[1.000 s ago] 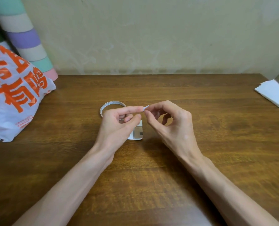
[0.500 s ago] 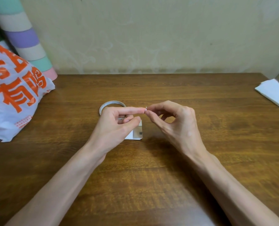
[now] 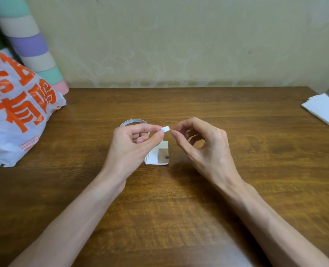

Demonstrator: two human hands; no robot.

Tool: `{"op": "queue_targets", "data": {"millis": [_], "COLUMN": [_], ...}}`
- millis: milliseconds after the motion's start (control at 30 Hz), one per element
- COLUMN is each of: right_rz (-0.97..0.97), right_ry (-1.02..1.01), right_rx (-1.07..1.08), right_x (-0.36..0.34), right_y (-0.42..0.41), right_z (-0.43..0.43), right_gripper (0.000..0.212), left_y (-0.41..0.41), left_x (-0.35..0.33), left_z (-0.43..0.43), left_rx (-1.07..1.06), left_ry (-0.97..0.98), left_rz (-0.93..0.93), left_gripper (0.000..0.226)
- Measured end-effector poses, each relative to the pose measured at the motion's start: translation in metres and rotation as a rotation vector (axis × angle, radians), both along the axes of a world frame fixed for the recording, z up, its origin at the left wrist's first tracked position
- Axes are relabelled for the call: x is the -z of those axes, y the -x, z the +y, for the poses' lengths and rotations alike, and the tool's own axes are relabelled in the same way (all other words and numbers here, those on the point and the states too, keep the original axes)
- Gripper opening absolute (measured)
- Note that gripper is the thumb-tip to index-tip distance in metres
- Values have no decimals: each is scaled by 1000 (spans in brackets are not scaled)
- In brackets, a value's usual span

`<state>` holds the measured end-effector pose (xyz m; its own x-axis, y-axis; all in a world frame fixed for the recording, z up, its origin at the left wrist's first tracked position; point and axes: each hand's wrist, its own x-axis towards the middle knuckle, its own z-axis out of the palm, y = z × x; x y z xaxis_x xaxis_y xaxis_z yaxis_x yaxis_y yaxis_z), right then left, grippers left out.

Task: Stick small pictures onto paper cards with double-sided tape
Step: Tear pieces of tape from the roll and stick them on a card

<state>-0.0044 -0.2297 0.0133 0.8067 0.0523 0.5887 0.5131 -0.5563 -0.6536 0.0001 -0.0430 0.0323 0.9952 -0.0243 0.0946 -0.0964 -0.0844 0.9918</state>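
**Tape piece pinched in my left hand**

The orange-lettered bag (image 3: 15,112) lies far left. My left hand (image 3: 132,149) pinches a small white tape piece (image 3: 165,129) between thumb and forefinger, above the tape roll (image 3: 133,121) and card stack (image 3: 157,156). My right hand (image 3: 204,149) is just beside the piece, fingers curled, holding nothing I can see.

The fingertips of the two hands, which had met on the white tape piece (image 3: 165,129) a moment earlier, came apart. The left hand (image 3: 130,149) drew back a little toward its own side and kept the piece pinched between forefinger and thumb, so that it now stuck out as a plain white tab. The right hand (image 3: 204,149) let go; its fingertips (image 3: 174,132) ended just beside the tab, not touching it. More of the card stack (image 3: 157,154) showed between the hands.
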Motion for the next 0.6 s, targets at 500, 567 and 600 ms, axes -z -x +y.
{"op": "queue_targets", "data": {"millis": [500,567,600], "right_rz": [-3,2,4], "right_ry": [-19,-31,-36], "right_rx": [78,79,80], "right_x": [1,1,1], "right_y": [4,4,4], "right_z": [5,4,4], "right_gripper": [3,5,5], "left_y": [3,3,3], "left_x": [1,1,2], "left_z": [-4,-4,-4], "left_rx": [64,70,72], "left_ry": [-219,-251,-261], "left_rz": [-141,-171,-181], "left_gripper": [25,25,26]}}
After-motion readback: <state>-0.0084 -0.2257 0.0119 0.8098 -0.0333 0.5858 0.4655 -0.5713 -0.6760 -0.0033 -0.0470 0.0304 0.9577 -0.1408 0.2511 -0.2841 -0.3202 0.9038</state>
